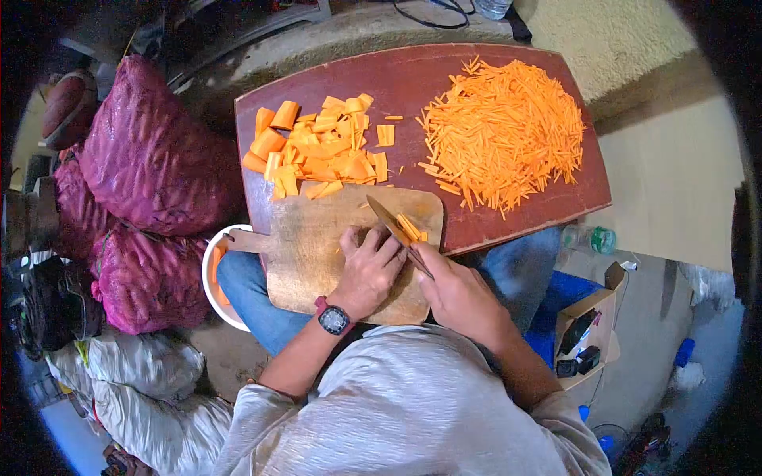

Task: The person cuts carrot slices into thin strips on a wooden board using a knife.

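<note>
Landmark: small wooden cutting board (pixel 317 254), on the person's lap, handle pointing to their left.

Right hand (pixel 454 292) at the board's near-right corner, clamped round the handle of a knife (pixel 394 230). Blade long axis runs diagonally from the hand up and left across the board's right half, tip toward the board's far edge.

Left hand (pixel 367 270) just left of the blade, fingers curled down, pressing flat on the board and touching or nearly touching the blade side. Whether it pins a piece under the fingertips: can't tell, hidden. Watch (pixel 334 320) on that wrist, at the board's near edge.

Carrot sticks (pixel 410 228) being cut sit on the board's far-right part, just right of the blade, on the side away from the left hand. Right hand is nearer. Sticks lie roughly parallel to the blade.

Left of the board, under its handle: white bowl (pixel 213 278).

Beyond the board's far edge, on the big dark red board (pixel 413 87): pile of carrot slabs (pixel 317 151) straight ahead and left, touching the small board's far edge; heap of julienned carrot (pixel 504 131) ahead and right, apart from the slabs.

Far left of the board: red mesh sacks (pixel 147 174). Right: cardboard box (pixel 589 329), plastic bottle (pixel 587 238).

Nothing obstructs the blade path.
</note>
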A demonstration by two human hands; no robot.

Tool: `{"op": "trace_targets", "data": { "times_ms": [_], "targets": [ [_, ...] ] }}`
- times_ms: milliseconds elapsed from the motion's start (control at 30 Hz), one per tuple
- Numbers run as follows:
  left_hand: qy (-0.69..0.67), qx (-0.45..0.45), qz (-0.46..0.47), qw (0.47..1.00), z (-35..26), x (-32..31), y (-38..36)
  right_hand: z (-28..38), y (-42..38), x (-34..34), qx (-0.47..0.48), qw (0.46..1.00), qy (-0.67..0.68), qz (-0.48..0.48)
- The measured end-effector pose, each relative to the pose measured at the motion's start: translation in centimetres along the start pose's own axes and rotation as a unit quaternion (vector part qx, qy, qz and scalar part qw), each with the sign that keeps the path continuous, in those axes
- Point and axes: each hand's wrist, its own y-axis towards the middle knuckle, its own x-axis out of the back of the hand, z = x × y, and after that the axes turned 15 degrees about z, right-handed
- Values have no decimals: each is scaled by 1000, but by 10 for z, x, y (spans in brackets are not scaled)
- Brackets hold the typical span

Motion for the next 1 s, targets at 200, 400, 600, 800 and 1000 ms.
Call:
{"op": "trace_targets", "data": {
  "times_ms": [200, 400, 600, 800, 1000],
  "targets": [
    [3, 3, -10, 1000, 2, -3, -3, -9, -30, -14, 0, 1000, 13, -22],
    [13, -9, -12, 1000, 1, 3, -1, -7, -6, -7, 11, 1000, 3, -19],
    [15, 4, -3, 1000, 0, -2, -6, -12, -15, -16, 27, 999, 17, -36],
    [16, 1, -25, 1000, 1, -2, -4, -7, -28, -13, -1, 1000, 2, -23],
    [5, 3, -31, 999, -1, -2, -4, -7, -4, -9, 33, 999, 9, -27]
  ]
}}
